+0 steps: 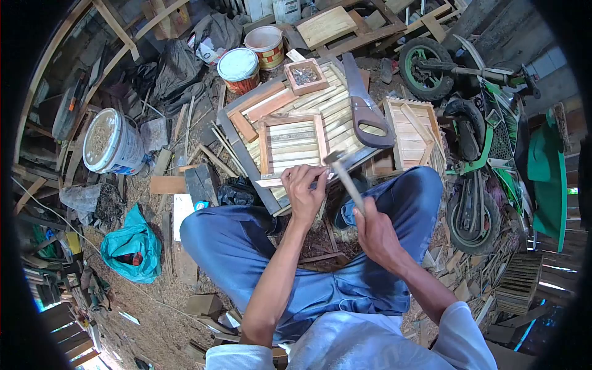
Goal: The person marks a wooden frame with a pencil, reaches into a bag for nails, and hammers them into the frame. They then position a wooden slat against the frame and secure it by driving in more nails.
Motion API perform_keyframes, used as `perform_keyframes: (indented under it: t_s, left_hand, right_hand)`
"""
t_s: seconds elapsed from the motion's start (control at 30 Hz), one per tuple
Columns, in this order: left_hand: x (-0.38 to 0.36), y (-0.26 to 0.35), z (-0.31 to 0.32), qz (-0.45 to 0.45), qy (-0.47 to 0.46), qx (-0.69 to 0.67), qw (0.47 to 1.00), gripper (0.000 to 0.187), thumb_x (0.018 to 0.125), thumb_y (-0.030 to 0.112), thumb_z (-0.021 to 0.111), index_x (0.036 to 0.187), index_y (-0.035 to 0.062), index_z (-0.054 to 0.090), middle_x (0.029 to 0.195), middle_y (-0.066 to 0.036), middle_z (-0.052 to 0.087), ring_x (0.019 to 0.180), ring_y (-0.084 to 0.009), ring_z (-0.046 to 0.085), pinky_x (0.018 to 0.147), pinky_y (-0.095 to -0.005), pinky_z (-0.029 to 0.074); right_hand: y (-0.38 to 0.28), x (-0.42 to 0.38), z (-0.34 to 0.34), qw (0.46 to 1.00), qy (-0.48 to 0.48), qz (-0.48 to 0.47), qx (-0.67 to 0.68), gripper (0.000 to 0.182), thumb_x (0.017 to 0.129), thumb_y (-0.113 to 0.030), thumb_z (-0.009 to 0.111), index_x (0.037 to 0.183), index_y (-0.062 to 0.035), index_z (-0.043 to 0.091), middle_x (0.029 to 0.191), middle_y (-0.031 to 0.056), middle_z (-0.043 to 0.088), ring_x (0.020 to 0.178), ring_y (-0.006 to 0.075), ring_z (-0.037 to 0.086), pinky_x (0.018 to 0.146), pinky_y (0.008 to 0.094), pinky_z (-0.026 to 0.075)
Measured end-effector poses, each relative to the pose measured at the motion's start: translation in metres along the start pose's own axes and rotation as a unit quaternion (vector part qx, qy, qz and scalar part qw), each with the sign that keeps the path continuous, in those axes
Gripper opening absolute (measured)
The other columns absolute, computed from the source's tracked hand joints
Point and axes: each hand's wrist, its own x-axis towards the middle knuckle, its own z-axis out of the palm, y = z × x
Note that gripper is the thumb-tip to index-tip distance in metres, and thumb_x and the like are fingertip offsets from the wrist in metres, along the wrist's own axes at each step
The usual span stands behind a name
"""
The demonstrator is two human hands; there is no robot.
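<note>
A small rectangular wooden frame (pixel 263 148) lies on a slatted wooden panel (pixel 341 137) in front of my crossed legs. My left hand (pixel 305 190) is closed on the frame's near side, close to its right corner; whether a nail sits between the fingertips is too small to tell. In my right hand (pixel 381 233) is a hammer (pixel 349 185), gripped by its wooden handle. The hammer's head is slightly blurred, just right of my left fingertips. A handsaw (pixel 364 105) rests on the panel's right side. Behind the frame stands a wooden box of nails (pixel 306 75).
Paint buckets (pixel 238 65) stand beyond the panel, and a larger white bucket (pixel 111 142) stands left. At right are a slatted wooden piece (pixel 394 132) and a green motorbike (pixel 487 142). A teal bag (pixel 131 246) lies on the sawdust-covered floor amid wood scraps.
</note>
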Motion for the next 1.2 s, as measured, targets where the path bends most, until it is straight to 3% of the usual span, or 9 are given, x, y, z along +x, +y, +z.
perform_keyframes:
  t_s: [0.07, 0.27, 0.37, 0.57, 0.67, 0.77, 1.0, 1.2]
  left_hand:
    - [-0.001, -0.001, 0.001, 0.007, 0.003, 0.005, 1.000, 0.008, 0.076, 0.007, 0.078, 0.081, 0.0077, 0.072, 0.077, -0.002, 0.065, 0.075, -0.0184, 0.059, 0.087, -0.0346, 0.034]
    - [0.000, 0.002, 0.000, -0.007, 0.003, -0.002, 1.000, 0.009, 0.076, 0.009, 0.079, 0.080, 0.0072, 0.071, 0.076, -0.002, 0.064, 0.075, -0.0191, 0.059, 0.086, -0.0348, 0.034]
    - [-0.001, 0.000, 0.001, -0.005, -0.003, 0.010, 1.000, 0.006, 0.077, 0.009, 0.076, 0.081, 0.0090, 0.072, 0.078, -0.001, 0.065, 0.077, -0.0200, 0.059, 0.088, -0.0346, 0.034]
    - [0.000, 0.002, 0.000, -0.013, -0.003, -0.009, 1.000, 0.009, 0.075, 0.009, 0.078, 0.080, 0.0076, 0.071, 0.077, -0.002, 0.064, 0.077, -0.0202, 0.059, 0.087, -0.0356, 0.034]
    - [-0.002, -0.002, 0.001, -0.004, -0.008, 0.016, 1.000, 0.008, 0.075, 0.009, 0.077, 0.080, 0.0076, 0.070, 0.077, -0.002, 0.064, 0.078, -0.0202, 0.059, 0.087, -0.0356, 0.034]
    - [-0.002, -0.002, 0.001, -0.008, -0.013, 0.018, 1.000, 0.006, 0.078, 0.011, 0.076, 0.082, 0.0105, 0.072, 0.080, -0.001, 0.065, 0.079, -0.0201, 0.060, 0.090, -0.0356, 0.034]
    - [0.000, 0.002, -0.003, -0.021, -0.020, 0.008, 1.000, 0.005, 0.082, 0.015, 0.074, 0.086, 0.0126, 0.074, 0.082, 0.000, 0.066, 0.082, -0.0198, 0.060, 0.089, -0.0357, 0.034]
    - [-0.001, -0.001, -0.002, -0.008, -0.024, 0.017, 1.000, 0.006, 0.081, 0.015, 0.075, 0.087, 0.0126, 0.074, 0.079, -0.001, 0.064, 0.081, -0.0199, 0.060, 0.090, -0.0359, 0.035]
  right_hand:
    - [0.009, 0.001, 0.001, 0.999, -0.038, 0.014, -0.035, 0.019, 0.101, -0.016, 0.049, 0.103, 0.0004, 0.041, 0.062, 0.0293, 0.055, 0.063, 0.0506, 0.057, 0.054, 0.0588, 0.041]
    - [-0.002, -0.001, 0.000, 1.000, 0.014, 0.007, 0.004, 0.019, 0.101, -0.017, 0.049, 0.100, 0.0005, 0.041, 0.063, 0.0302, 0.056, 0.064, 0.0511, 0.057, 0.055, 0.0596, 0.041]
    - [0.008, 0.002, -0.002, 0.998, -0.047, 0.031, -0.041, 0.019, 0.101, -0.017, 0.048, 0.101, 0.0007, 0.041, 0.063, 0.0302, 0.055, 0.064, 0.0516, 0.057, 0.055, 0.0597, 0.041]
    - [-0.020, -0.004, -0.012, 1.000, 0.025, 0.009, 0.015, 0.018, 0.101, -0.016, 0.048, 0.101, 0.0009, 0.040, 0.061, 0.0305, 0.054, 0.063, 0.0529, 0.056, 0.055, 0.0599, 0.040]
    - [0.010, -0.003, 0.004, 0.998, -0.042, 0.033, -0.018, 0.018, 0.101, -0.015, 0.049, 0.102, 0.0007, 0.040, 0.061, 0.0307, 0.054, 0.064, 0.0533, 0.056, 0.055, 0.0596, 0.039]
    - [-0.001, 0.000, -0.009, 0.998, -0.054, 0.034, -0.026, 0.019, 0.101, -0.015, 0.049, 0.104, 0.0012, 0.040, 0.063, 0.0311, 0.055, 0.064, 0.0536, 0.056, 0.054, 0.0584, 0.039]
    - [-0.016, 0.000, -0.028, 0.998, 0.015, 0.059, 0.034, 0.022, 0.101, -0.020, 0.050, 0.104, 0.0018, 0.045, 0.064, 0.0300, 0.055, 0.066, 0.0527, 0.057, 0.056, 0.0555, 0.040]
    - [-0.014, 0.006, -0.030, 0.995, 0.000, 0.076, 0.066, 0.023, 0.101, -0.021, 0.050, 0.102, 0.0022, 0.046, 0.063, 0.0290, 0.055, 0.064, 0.0511, 0.057, 0.057, 0.0551, 0.040]
